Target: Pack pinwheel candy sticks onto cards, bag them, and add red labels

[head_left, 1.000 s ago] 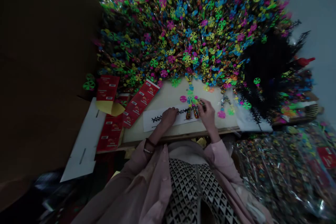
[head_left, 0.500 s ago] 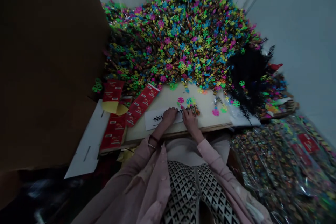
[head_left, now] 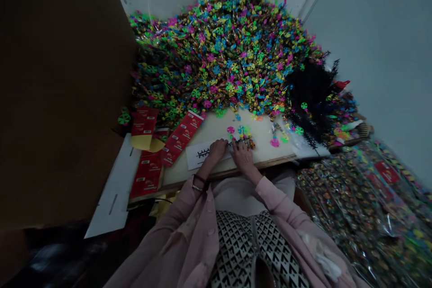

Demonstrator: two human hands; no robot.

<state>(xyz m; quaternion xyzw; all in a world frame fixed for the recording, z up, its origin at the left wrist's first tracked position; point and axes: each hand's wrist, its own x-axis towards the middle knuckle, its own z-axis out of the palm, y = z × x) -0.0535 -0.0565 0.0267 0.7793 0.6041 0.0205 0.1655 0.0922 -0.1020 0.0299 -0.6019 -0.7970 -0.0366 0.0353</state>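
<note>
On the pale board lies a white card [head_left: 191,158] with a black toothed strip [head_left: 203,153] along it. My left hand [head_left: 218,150] is closed over the strip's middle, fingertips down on it. Close to its right, my right hand [head_left: 242,156] has its fingers bent at the strip, pinching the lower end of a pink pinwheel toy [head_left: 231,130]; the fingers partly hide this end. Several small tubes with bright filling [head_left: 250,143] lie side by side just right of my right fingers, with a blue pinwheel [head_left: 240,129] above them.
A large heap of pinwheel toys [head_left: 216,63] rises behind the board [head_left: 216,123]. Red printed cards [head_left: 182,137] lie at left beside a cardboard box [head_left: 67,99]. A black pile of toothed strips [head_left: 308,94] sits at right, above bagged toys [head_left: 347,189].
My right hand has shifted slightly left, towards my left hand, and its fingers lie lower over the strip. My left hand stays on the strip. The camera view has tilted a little.
</note>
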